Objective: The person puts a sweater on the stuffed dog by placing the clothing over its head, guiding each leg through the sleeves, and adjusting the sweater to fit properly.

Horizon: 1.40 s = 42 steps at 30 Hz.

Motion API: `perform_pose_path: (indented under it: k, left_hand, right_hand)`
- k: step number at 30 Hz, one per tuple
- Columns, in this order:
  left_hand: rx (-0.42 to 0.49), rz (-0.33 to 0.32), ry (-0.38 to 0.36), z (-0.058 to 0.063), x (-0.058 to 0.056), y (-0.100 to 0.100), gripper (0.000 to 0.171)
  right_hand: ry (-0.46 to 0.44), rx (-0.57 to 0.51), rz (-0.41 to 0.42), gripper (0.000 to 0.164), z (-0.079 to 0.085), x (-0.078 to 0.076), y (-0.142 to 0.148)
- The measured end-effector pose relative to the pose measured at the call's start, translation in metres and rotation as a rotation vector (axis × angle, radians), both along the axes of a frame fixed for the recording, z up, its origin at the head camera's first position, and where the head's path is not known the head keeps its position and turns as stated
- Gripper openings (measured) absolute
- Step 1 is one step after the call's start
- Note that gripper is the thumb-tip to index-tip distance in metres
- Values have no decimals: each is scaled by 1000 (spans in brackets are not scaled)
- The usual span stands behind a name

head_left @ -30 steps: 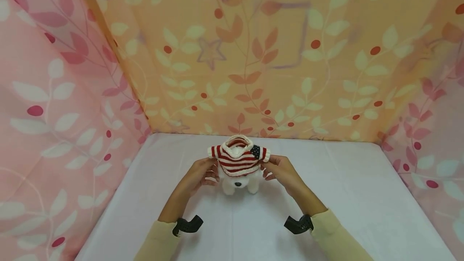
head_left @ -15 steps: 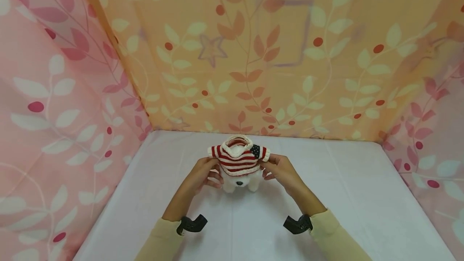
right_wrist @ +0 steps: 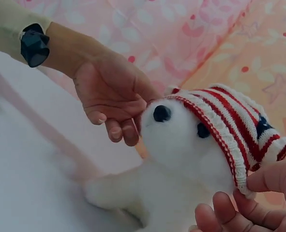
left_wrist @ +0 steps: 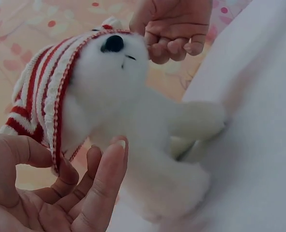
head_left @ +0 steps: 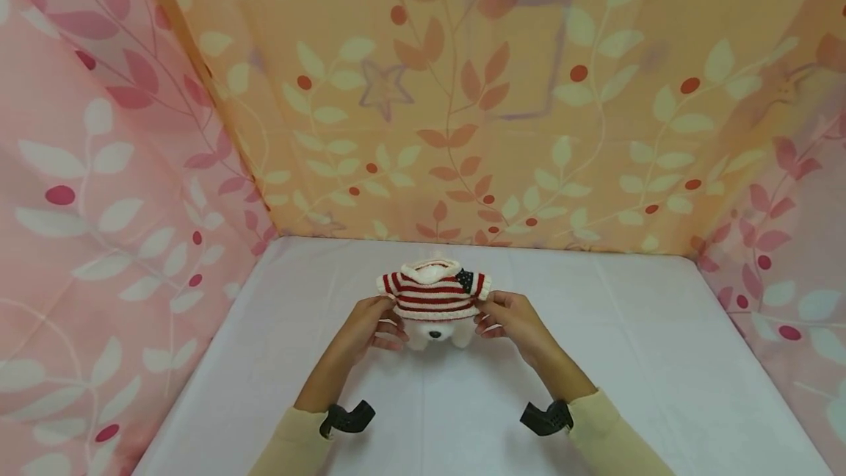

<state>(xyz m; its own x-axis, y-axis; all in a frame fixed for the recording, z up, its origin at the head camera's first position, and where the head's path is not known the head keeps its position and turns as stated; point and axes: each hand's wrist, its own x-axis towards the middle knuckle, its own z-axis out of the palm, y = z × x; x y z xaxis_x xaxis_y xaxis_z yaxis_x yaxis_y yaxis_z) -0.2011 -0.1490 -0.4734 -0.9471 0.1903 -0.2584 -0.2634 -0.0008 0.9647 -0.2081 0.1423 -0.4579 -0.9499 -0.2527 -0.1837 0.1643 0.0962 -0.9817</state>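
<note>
A white plush bear (left_wrist: pixel 133 106) with a black nose sits on the white-covered table. Over the top of its head lies a small knitted sweater (head_left: pixel 432 292), striped red and white with a dark starred patch; its hem crosses the face just above the nose. My left hand (head_left: pixel 370 325) pinches the hem at one side between thumb and index finger, other fingers loosely spread by the plush. On the opposite side my right hand (head_left: pixel 509 314) pinches the hem the same way, as the right wrist view shows. The sweater hides the bear's ears and forehead in the head view.
The white tabletop (head_left: pixel 595 358) reaches to an orange leaf-patterned cloth wall (head_left: pixel 449 131) close behind the bear. Pink patterned cloth (head_left: pixel 99 241) hangs along the left side, and similar pink cloth stands at the right. Both wrists wear black camera mounts (head_left: pixel 348 417).
The sweater's collar has tipped down and back, so its opening shows narrower and the striped front faces the camera more. Both hands have kept their pinch and lowered slightly.
</note>
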Motion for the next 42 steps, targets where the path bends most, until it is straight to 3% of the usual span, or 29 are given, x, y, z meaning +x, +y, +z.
perform_pose_path:
  k: [8, 12, 17, 24, 28, 35, 42]
  left_hand:
    - [57, -36, -14, -13, 3, -4, 30]
    - [135, -72, -43, -13, 6, 2, 34]
    - [226, -57, -98, -15, 12, 9, 40]
    - [370, -62, -81, -14, 18, 14, 49]
    - [452, -53, -74, -15, 20, 15, 42]
    - [580, -65, -86, -19, 25, 16, 35]
    - [698, -83, -92, -25, 27, 14, 36]
  right_hand:
    - [-57, -84, 20, 28, -11, 1, 4]
    - [-77, -139, 22, 34, -11, 2, -1]
    - [-148, -185, 68, 40, -10, 8, -5]
    - [-215, -358, 155, 39, -8, 12, -4]
    - [-236, -411, 159, 34, -11, 13, -3]
    - [-259, -406, 137, 25, -19, 14, -3]
    - [-277, -324, 153, 37, -29, 15, -4]
